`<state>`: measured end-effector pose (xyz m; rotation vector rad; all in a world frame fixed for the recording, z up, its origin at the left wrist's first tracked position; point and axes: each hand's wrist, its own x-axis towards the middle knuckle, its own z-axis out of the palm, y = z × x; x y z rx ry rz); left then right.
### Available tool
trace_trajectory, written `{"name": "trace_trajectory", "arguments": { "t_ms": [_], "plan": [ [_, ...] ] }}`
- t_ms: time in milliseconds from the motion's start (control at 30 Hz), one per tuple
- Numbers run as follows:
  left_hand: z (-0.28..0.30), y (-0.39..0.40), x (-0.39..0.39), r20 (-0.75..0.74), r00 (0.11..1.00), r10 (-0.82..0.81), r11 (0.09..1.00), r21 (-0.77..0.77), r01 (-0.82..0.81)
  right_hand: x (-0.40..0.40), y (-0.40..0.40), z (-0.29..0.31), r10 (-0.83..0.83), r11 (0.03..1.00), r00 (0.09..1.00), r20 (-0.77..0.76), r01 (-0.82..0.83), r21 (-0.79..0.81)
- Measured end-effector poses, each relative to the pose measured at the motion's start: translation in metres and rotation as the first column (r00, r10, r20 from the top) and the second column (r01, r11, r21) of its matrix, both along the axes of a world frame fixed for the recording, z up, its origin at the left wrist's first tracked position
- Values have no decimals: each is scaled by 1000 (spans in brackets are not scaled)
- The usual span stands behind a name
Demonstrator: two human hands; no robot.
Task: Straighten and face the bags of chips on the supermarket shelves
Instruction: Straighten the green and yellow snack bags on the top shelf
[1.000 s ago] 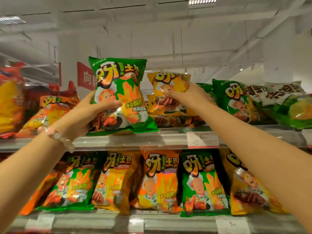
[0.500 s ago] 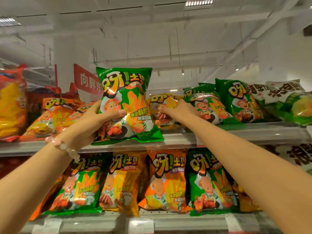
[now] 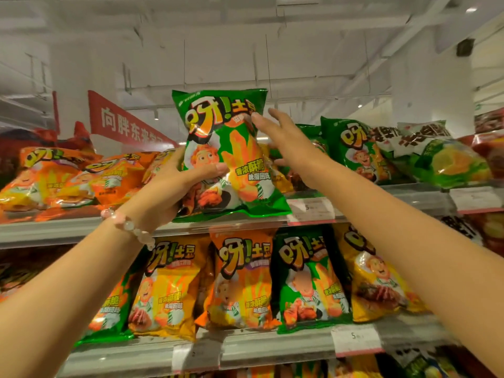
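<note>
The left hand [image 3: 174, 192] grips a green chip bag [image 3: 229, 156] upright, thumb across its front, its bottom edge on the top shelf [image 3: 68, 230]. The right hand [image 3: 286, 148] is open, fingers spread, fingertips touching the bag's upper right edge. Left of the left hand lie slumped orange bags [image 3: 81, 178]. Behind and right of the right hand lean more green bags [image 3: 357, 151]. Below both arms, a lower row of bags [image 3: 245, 279] stands facing forward.

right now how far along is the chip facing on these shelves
Done: the lower shelf row stands upright, labels forward. In hand: the left hand grips a green bag upright while the open right hand touches its top. Left: orange bags still lie flat on the upper shelf.
</note>
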<state>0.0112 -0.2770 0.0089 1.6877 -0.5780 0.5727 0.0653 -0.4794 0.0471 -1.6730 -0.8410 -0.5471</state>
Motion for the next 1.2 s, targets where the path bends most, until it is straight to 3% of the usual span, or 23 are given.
{"name": "trace_trajectory", "arguments": {
  "t_ms": [100, 200, 467, 600, 667, 767, 833, 900, 967, 1033, 1200],
  "plan": [
    [3, -29, 10, -1, 1000, -21, 1000, -11, 21, -6, -22, -5, 25, 992, 999, -26, -28, -122],
    [8, -59, 19, 11, 1000, -13, 1000, 1, 13, -2, -48, -8, 5, 991, 1000, -5, -5, -131],
    [16, -135, 41, 10, 994, -112, 993, -47, 112, 11, -123, -4, -61, 996, 997, 38, 63, -59],
    [25, -164, 53, -45, 991, -129, 986, -116, 123, 20, -155, 4, -85, 990, 996, 24, 82, 113],
    [24, -175, 58, -29, 995, -96, 993, -70, 94, 26, -173, 8, -72, 980, 997, -3, 71, 187],
    [19, -186, 65, 94, 993, 75, 984, 153, -89, 38, -199, 11, -69, 962, 998, 14, 62, 265],
    [13, -191, 70, 277, 937, 214, 877, 368, -309, 48, -214, 10, -122, 955, 992, 40, 107, 278],
    [7, -196, 76, 479, 813, 331, 587, 570, -575, 60, -227, 9, -206, 952, 976, 69, 183, 247],
    [2, -202, 83, 554, 743, 376, 336, 665, -667, 73, -237, 6, -274, 947, 957, 95, 251, 198],
    [-3, -204, 89, 502, 747, 436, 286, 710, -644, 87, -243, 3, -324, 940, 940, 110, 306, 154],
    [-10, -199, 96, 370, 796, 479, 367, 739, -565, 118, -250, -9, -351, 934, 935, 39, 347, 85]
  ]
}}
